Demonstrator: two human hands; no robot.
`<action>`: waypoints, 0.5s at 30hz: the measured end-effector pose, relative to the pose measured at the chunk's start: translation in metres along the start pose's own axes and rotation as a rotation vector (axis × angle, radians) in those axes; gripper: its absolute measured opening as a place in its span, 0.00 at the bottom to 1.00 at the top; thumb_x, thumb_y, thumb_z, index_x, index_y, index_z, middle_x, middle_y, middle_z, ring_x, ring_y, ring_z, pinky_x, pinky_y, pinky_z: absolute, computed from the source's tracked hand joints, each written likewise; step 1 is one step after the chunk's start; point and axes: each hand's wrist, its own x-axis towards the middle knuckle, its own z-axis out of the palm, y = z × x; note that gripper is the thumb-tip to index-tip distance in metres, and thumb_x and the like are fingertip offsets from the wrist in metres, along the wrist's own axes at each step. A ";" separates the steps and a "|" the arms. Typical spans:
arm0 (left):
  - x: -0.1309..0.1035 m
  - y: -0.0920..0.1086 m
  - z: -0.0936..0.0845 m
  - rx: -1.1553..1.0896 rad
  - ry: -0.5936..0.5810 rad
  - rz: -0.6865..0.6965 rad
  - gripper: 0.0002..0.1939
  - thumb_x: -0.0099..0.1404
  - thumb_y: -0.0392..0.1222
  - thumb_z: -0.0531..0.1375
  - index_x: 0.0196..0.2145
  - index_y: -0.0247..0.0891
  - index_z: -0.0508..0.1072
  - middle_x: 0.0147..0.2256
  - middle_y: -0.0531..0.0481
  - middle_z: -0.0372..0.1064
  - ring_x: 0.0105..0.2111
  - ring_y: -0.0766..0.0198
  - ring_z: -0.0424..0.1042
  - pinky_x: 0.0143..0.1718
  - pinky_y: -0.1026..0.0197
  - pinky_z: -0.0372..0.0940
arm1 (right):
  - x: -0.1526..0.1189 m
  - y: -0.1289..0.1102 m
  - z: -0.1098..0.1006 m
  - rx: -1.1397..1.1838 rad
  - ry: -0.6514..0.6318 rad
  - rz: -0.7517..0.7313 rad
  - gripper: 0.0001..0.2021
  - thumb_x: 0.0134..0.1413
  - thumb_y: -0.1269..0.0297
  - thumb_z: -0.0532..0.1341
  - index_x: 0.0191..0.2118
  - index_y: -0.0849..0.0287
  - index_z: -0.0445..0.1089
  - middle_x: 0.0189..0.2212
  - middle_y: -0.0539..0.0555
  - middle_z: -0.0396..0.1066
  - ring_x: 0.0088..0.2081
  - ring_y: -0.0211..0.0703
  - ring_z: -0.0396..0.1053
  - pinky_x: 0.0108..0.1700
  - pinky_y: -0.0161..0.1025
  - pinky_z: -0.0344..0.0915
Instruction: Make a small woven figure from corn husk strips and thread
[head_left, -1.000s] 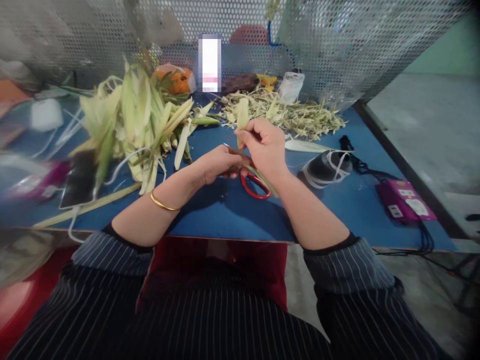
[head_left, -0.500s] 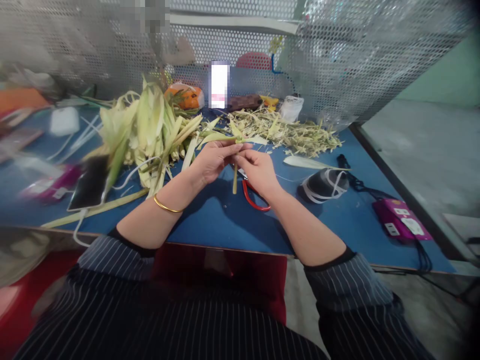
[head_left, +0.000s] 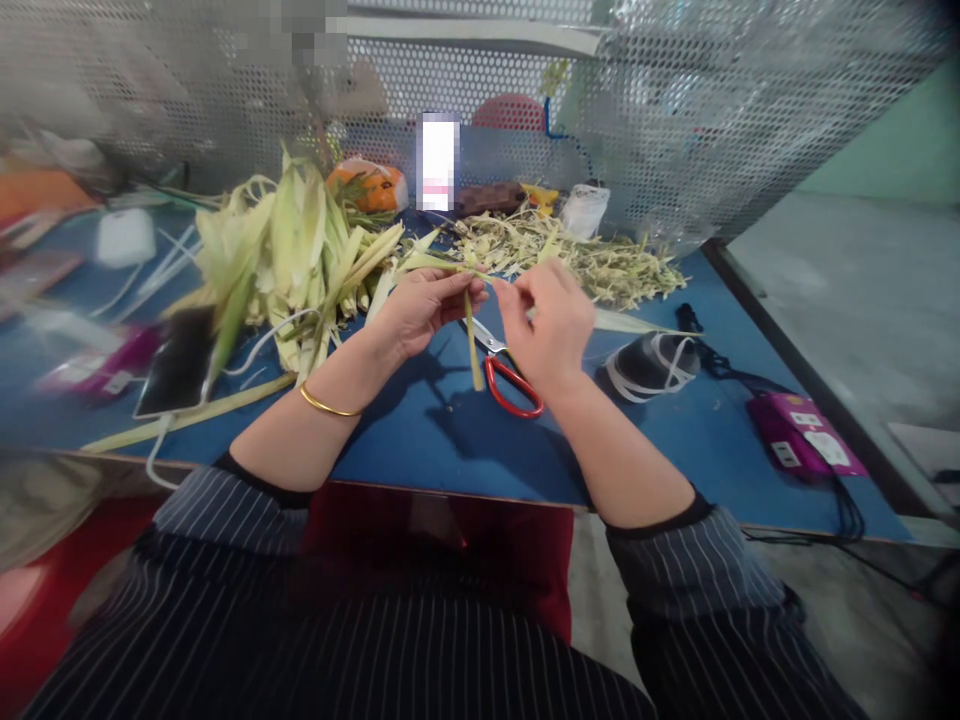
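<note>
Folded corn husk strips (head_left: 474,340) are pinched between the thumb and fingers of my left hand (head_left: 429,305), with one strip hanging down toward the table. My right hand (head_left: 551,325) is closed, a little to the right, and draws a strip out sideways from the left fingertips. Below the hands lie scissors (head_left: 513,388) with red handles, their blades partly under the hanging strip. A heap of pale green corn husks (head_left: 300,240) rises left of my hands. Beyond them spreads a pile of husk scraps (head_left: 570,260).
On the blue table (head_left: 420,440), a phone (head_left: 176,362) with a white cable lies at left. A dark spool wrapped in white cord (head_left: 651,366) and a purple power strip (head_left: 802,435) are at right. A lit phone (head_left: 438,165) stands before the perforated metal screen (head_left: 480,75).
My right hand has moved away from my left, to the right and up, pulling a strip. The scissors' blades have come into view. My left hand keeps its pinch.
</note>
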 end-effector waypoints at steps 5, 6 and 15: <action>-0.003 0.003 0.000 0.064 -0.065 -0.022 0.04 0.60 0.34 0.69 0.33 0.32 0.79 0.26 0.52 0.75 0.24 0.71 0.73 0.32 0.67 0.71 | 0.009 0.012 0.004 0.203 -0.253 0.146 0.14 0.65 0.55 0.57 0.31 0.56 0.69 0.28 0.54 0.73 0.33 0.44 0.68 0.39 0.41 0.61; -0.003 0.003 0.000 0.079 -0.072 -0.030 0.04 0.60 0.35 0.69 0.33 0.32 0.78 0.25 0.52 0.74 0.24 0.71 0.73 0.32 0.67 0.71 | 0.010 0.012 0.005 0.264 -0.306 0.172 0.14 0.66 0.57 0.57 0.29 0.56 0.68 0.26 0.52 0.73 0.31 0.42 0.68 0.37 0.40 0.61; -0.006 -0.001 0.008 0.169 0.036 -0.042 0.11 0.59 0.35 0.69 0.23 0.34 0.72 0.19 0.56 0.66 0.17 0.75 0.63 0.22 0.69 0.62 | 0.010 0.009 0.001 0.408 -0.322 0.256 0.12 0.56 0.66 0.60 0.22 0.58 0.68 0.16 0.46 0.64 0.23 0.37 0.60 0.31 0.38 0.55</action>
